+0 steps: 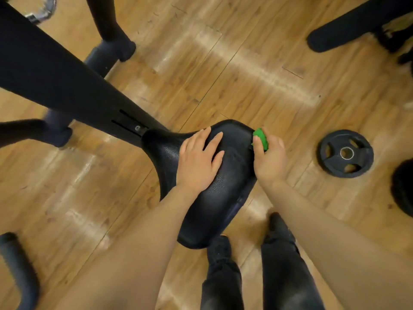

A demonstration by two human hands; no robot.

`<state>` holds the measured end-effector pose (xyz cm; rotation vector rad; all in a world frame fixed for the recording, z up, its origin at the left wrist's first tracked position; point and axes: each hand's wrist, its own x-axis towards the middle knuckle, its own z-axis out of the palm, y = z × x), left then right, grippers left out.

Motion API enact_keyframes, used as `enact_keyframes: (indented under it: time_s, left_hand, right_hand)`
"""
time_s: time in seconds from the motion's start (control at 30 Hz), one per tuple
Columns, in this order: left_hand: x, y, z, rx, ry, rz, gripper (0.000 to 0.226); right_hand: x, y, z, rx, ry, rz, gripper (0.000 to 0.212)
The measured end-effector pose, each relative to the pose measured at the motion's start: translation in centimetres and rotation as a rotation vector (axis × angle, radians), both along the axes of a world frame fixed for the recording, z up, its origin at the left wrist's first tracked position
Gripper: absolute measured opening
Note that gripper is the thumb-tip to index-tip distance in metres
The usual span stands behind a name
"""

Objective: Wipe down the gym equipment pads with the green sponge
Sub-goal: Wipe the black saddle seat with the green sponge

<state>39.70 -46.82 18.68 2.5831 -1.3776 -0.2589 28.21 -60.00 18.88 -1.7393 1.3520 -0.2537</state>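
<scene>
A black padded bike seat (pixel 225 191) fills the middle of the view, its narrow nose pointing left toward the frame. My left hand (pixel 197 162) lies flat on top of the seat, fingers straight and spread. My right hand (pixel 269 158) grips the green sponge (pixel 261 137) and holds it against the seat's right edge. Only part of the sponge shows above my thumb and fingers.
The bike's black frame (pixel 55 79) runs off to the upper left, with padded feet (pixel 116 50) on the wooden floor. A black weight plate (pixel 346 153) lies on the floor to the right. Dark equipment stands at top right and lower left. My legs are below the seat.
</scene>
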Motion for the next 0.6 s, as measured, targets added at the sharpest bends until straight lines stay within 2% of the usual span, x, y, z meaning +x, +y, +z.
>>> enact_keyframes:
  time_s: [0.2,0.37,0.6]
  left_hand:
    - [0.0,0.0,-0.5,-0.026,-0.043,-0.016,0.045]
    - [0.1,0.1,-0.6,-0.035,-0.056,-0.009,0.046]
    - [0.0,0.1,-0.2,-0.009,-0.060,-0.020,0.049]
  right_hand:
    - [-1.5,4.1,0.0,-0.004,-0.074,-0.172,0.048]
    - [-2.6,10.8,-0.1,-0.006,-0.154,-0.332,0.049]
    - [-4.5,20.3,0.9,0.095,-0.168,-0.391,0.054]
